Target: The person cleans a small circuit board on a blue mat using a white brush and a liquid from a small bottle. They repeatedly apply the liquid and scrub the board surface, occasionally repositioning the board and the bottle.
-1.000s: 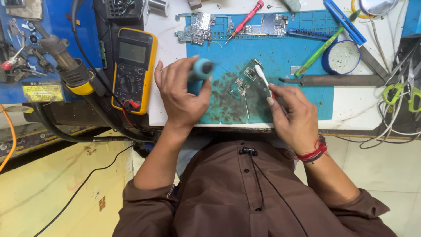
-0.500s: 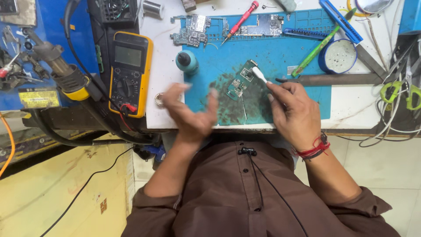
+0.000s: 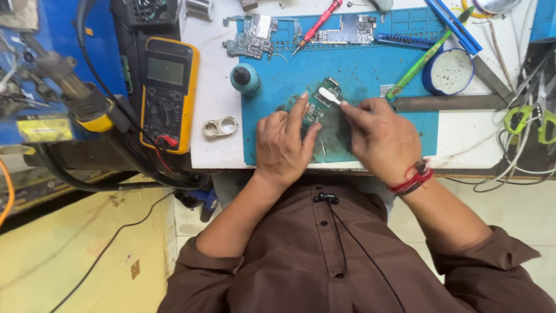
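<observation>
A small green circuit board lies on the blue work mat. My left hand rests on the mat with its fingers pressed on the board's left side, holding it down. My right hand pinches a small white brush whose head lies on the board. A round teal bottle stands at the mat's left edge, apart from both hands.
A yellow multimeter lies left of the white bench. A metal camera frame sits near the bottle. Two other circuit boards, a red screwdriver, a round blue tin, green tweezers and green-handled cutters lie around.
My left hand set the teal bottle down at the mat's left edge and came back onto the circuit board. My right hand kept the white brush at the board.
</observation>
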